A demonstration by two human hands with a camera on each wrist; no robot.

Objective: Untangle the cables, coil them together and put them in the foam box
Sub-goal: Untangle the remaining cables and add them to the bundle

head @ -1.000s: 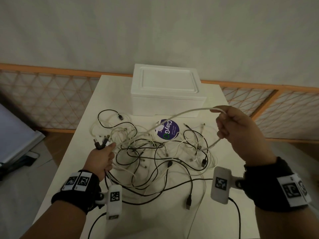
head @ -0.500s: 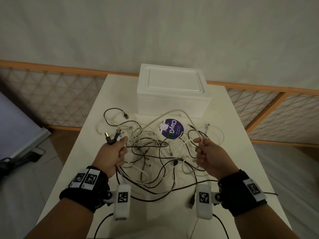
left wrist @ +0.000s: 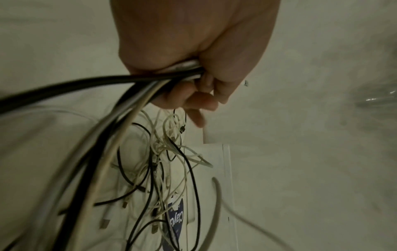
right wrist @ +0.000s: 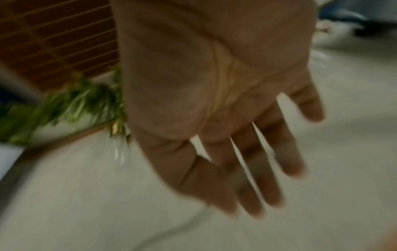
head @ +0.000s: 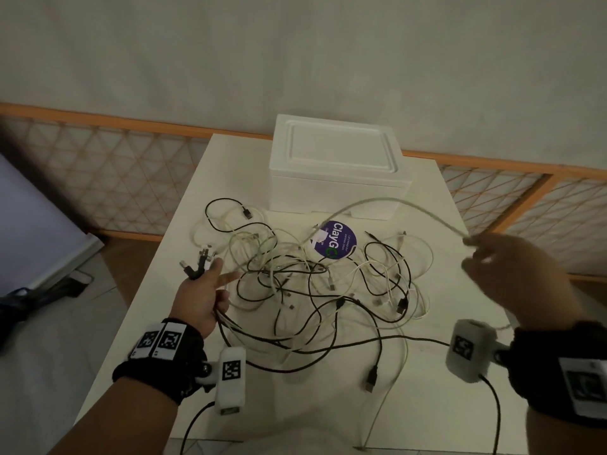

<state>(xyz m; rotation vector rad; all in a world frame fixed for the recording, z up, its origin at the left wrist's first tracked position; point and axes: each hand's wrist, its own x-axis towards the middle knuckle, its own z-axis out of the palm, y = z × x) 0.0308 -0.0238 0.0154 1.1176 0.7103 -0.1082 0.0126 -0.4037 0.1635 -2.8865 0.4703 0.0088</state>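
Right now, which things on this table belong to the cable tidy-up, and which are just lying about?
Part of the job:
- tangled cables
- cable ends gripped in the left hand
- pale cable at the right hand
- foam box, lid on

Just lying about:
- round purple sticker
- wooden lattice railing

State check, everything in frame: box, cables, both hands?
foam box: lid on.
cable tangle: knotted, loose on the table.
cable bundle: gripped in left hand, plugs sticking up.
grey cable: raised, arcing to right hand's fingertips.
right hand: fingers straight, blurred; grip unclear.
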